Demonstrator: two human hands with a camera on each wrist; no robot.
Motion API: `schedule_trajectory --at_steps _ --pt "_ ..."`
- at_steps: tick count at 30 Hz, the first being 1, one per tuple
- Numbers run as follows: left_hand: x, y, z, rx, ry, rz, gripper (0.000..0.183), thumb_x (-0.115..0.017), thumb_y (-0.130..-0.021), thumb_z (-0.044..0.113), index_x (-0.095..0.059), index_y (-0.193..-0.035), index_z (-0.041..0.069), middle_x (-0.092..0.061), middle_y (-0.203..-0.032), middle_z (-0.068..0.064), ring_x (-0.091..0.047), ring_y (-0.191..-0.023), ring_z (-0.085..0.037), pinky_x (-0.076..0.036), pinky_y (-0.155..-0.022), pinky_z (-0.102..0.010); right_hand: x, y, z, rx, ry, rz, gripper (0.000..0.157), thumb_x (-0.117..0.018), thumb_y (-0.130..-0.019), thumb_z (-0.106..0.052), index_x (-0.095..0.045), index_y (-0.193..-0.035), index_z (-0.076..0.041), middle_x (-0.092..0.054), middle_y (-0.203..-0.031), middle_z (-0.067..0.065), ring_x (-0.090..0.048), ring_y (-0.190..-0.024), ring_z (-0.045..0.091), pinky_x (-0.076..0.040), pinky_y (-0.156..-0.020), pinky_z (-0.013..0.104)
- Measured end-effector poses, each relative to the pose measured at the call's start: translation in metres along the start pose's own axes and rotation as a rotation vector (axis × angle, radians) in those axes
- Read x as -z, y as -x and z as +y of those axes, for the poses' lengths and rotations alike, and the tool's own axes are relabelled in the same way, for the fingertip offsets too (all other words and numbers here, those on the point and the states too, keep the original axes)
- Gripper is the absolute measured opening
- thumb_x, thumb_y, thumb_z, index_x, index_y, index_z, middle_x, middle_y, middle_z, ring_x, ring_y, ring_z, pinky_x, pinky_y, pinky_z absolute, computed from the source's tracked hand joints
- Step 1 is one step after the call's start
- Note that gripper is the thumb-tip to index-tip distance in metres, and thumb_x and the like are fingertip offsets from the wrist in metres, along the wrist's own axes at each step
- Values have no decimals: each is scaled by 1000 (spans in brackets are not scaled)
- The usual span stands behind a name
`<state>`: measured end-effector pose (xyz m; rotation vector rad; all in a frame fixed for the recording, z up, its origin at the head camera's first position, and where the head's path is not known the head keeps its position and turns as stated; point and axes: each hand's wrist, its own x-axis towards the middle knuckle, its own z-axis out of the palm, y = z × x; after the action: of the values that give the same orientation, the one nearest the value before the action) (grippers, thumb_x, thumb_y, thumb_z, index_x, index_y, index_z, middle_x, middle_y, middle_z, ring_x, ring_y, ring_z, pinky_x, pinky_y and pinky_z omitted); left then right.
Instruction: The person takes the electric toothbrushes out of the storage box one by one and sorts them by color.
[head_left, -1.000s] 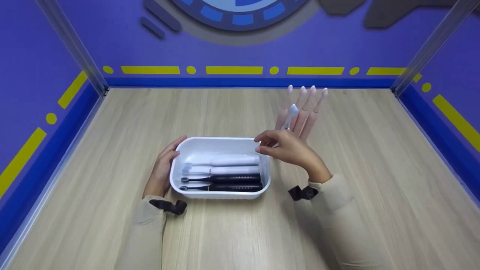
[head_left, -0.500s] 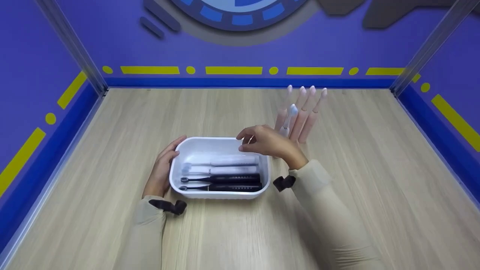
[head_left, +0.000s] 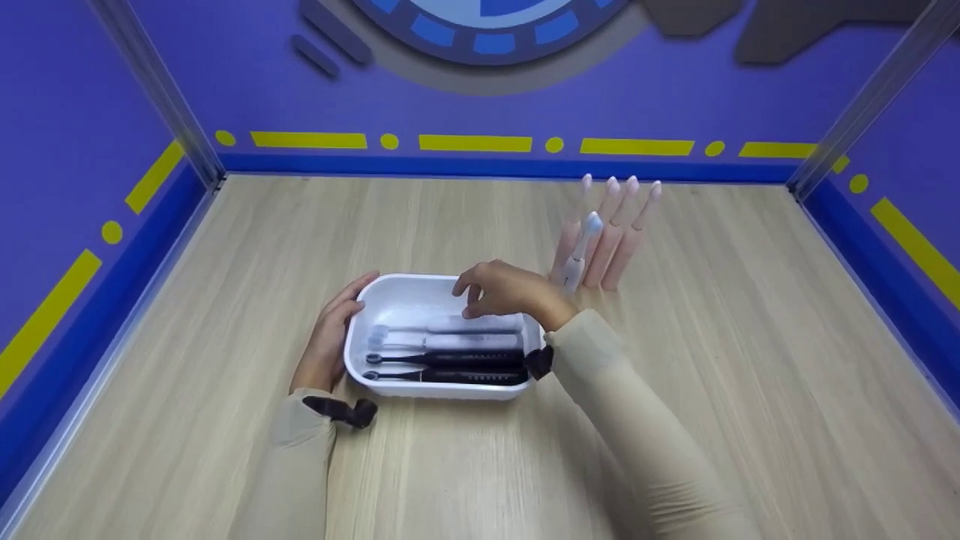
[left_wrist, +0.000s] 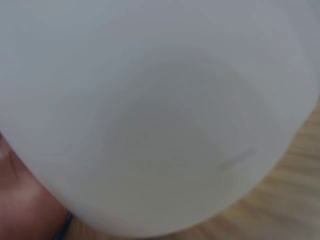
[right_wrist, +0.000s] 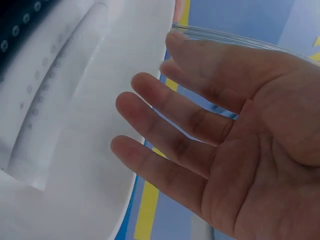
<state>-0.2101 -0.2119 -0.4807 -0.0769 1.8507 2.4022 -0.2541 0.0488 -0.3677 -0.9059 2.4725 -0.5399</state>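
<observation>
A white plastic bin (head_left: 442, 391) stands on the table, with two black electric toothbrushes (head_left: 472, 376) and two white electric toothbrushes (head_left: 469, 342) lying side by side in it. At its left end my left hand (head_left: 326, 337) holds the wall, thumb at the rim; the left wrist view is mostly filled by the bin's white outer wall (left_wrist: 165, 125). My right hand (head_left: 514, 291) hovers over the bin's far right part, fingers loosely bent and apart. In the right wrist view the right hand's palm (right_wrist: 240, 150) shows nothing held, above the white toothbrushes (right_wrist: 40, 110).
Right behind the bin stands an upright white electric toothbrush (head_left: 574, 270), with several upright pink electric toothbrushes (head_left: 619, 259) grouped behind it. Blue-purple panels (head_left: 480, 112) with yellow marks wall the wooden table (head_left: 750, 375) at the back and sides.
My right hand has moved left from beside the standing white toothbrush to above the bin, uncovering that toothbrush's handle. My left hand stays on the bin.
</observation>
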Motion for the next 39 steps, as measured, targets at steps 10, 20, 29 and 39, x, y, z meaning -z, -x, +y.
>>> schedule_trajectory --at_steps 10,20,29,39 --pt "-1 0 0 -16 28 -4 53 -30 -94 4 -38 -147 6 -34 -155 -4 -29 -143 -15 -20 -120 -32 -14 -20 -7 -110 107 -128 41 -66 -88 -14 -61 -129 -7 -67 -117 11 -62 -111 23 -49 -97 38" --pt "0 -1 -1 -19 18 -6 53 -31 -94 5 -39 -146 8 -34 -155 -3 -29 -143 -14 -20 -120 -32 -23 -22 -12 -185 174 -55 38 -63 -85 -6 -67 -121 -13 -62 -121 10 -54 -108 22 -47 -97 39" --pt "-1 0 1 -19 35 -3 53 -31 -94 4 -39 -146 7 -35 -154 -6 -31 -142 -16 -20 -120 -33 -31 -19 -14 -195 298 -2 34 -60 -90 -7 -68 -121 -18 -63 -123 8 -59 -113 23 -49 -97 40" --pt "-1 1 0 -22 30 -12 53 -31 -94 4 -38 -146 8 -34 -155 -4 -30 -142 -15 -20 -120 -33 -41 -26 -9 -86 416 86 19 -65 -83 -1 -74 -97 -10 -66 -88 2 -48 -72 17 -47 -65 35"
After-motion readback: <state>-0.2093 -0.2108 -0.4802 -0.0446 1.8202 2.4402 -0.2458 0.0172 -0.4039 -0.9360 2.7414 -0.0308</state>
